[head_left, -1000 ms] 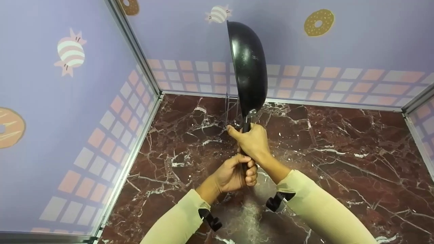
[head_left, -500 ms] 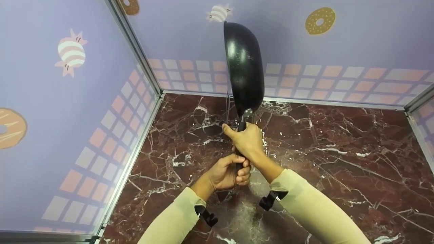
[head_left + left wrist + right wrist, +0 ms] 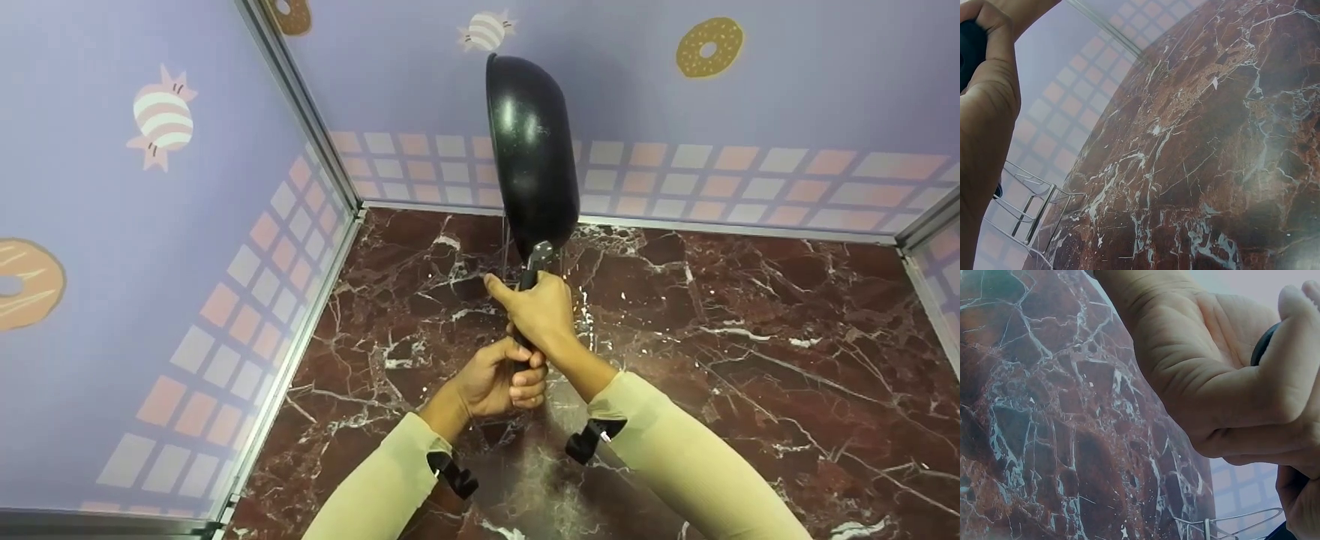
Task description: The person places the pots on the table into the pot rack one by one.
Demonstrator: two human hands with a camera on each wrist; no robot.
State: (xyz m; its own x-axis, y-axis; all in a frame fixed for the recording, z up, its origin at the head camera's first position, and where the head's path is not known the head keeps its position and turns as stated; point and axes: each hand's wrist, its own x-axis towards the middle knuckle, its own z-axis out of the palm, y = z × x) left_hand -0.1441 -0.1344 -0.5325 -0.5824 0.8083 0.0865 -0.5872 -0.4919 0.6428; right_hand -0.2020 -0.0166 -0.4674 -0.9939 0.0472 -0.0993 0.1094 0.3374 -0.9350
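A black wok (image 3: 532, 150) stands on edge in the head view, its rim facing left and its dark outer side facing right. My right hand (image 3: 541, 311) grips the handle just below the metal joint, with the thumb pointing up and left. Lower down, my left hand (image 3: 499, 379) curls its fingers round the handle's end. In the left wrist view the dark handle end (image 3: 971, 52) shows beside the left hand (image 3: 988, 101). The right wrist view shows the right hand (image 3: 1213, 382) wrapped about the black handle (image 3: 1264, 346). The wok's inside is hidden.
A metal wire rack (image 3: 1044, 216) stands on the marbled tabletop (image 3: 750, 360), mostly hidden behind the wok in the head view. Small white bits (image 3: 587, 319) lie to the right of the hands. Lilac panels (image 3: 810, 97) wall the left and back.
Both hands have shifted a little to the left with the wok. The wok tilts slightly more leftward and covers more of the wire rack. Both grips stay the same.
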